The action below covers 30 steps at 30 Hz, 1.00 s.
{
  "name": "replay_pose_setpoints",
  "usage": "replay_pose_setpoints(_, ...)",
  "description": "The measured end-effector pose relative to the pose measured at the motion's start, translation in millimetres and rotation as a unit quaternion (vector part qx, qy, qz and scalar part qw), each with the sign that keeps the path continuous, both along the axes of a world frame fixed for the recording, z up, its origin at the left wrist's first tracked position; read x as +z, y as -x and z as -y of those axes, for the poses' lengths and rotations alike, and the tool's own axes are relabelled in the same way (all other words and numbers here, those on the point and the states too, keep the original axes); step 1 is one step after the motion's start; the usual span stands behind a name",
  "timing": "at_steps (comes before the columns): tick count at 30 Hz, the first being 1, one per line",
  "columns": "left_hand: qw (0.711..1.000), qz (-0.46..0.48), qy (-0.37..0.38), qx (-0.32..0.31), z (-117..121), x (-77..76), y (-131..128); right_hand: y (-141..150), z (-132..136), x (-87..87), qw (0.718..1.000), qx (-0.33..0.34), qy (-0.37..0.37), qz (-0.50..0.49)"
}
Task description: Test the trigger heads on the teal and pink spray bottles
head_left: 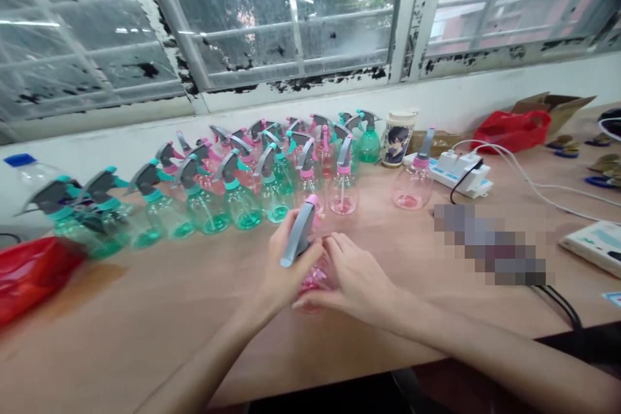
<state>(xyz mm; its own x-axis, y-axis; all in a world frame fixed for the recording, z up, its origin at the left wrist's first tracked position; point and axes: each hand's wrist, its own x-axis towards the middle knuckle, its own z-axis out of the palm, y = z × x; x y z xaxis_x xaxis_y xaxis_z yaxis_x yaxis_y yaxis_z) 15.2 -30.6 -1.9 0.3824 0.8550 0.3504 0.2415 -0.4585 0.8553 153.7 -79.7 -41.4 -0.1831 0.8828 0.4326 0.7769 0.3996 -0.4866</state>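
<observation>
Near the table's front edge stands a clear pink spray bottle (313,281) with a grey and pink trigger head (299,233). My left hand (286,259) is closed around its neck, just under the trigger head. My right hand (356,278) wraps the side of the bottle's body, its thumb low and its fingers near the neck. The hands hide much of the neck and body. Just beyond them are another pink spray bottle (343,197) and a green one (279,200). Off to the right, a pink spray bottle (412,187) stands apart from the others.
Several green and pink spray bottles (208,207) stand in rows along the windowed wall. A printed cup (398,139) and a power strip (460,174) with cables lie behind, to the right. Red plastic bags (33,272) and a cardboard box (553,107) sit at the sides.
</observation>
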Motion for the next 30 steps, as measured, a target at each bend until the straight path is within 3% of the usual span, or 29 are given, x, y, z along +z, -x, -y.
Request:
replay_pose_setpoints(2,1.0,0.006,0.01,0.006,1,0.6,12,-6,-5,-1.8,0.997,0.074,0.021,-0.025)
replay_pose_setpoints(4,1.0,0.009,0.009,0.006,1,2.8,22,-18,-13,-8.4,0.993,0.105,0.041,-0.033)
replay_pose_setpoints(9,1.0,0.003,0.006,-0.018,5,7.7,33,-54,-32,-39.5,0.996,0.072,0.051,0.008)
replay_pose_setpoints(14,0.999,-0.005,0.0,-0.036,4,6.2,31,-66,-40,-62.4,0.995,0.07,0.049,0.045)
replay_pose_setpoints(19,1.0,-0.011,-0.008,-0.008,2,4.7,30,-64,-38,-65.4,0.995,0.063,0.048,0.053)
replay_pose_setpoints(30,0.998,-0.003,-0.004,-0.058,1,6.0,33,-65,-38,-65.9,0.996,0.061,0.044,0.044)
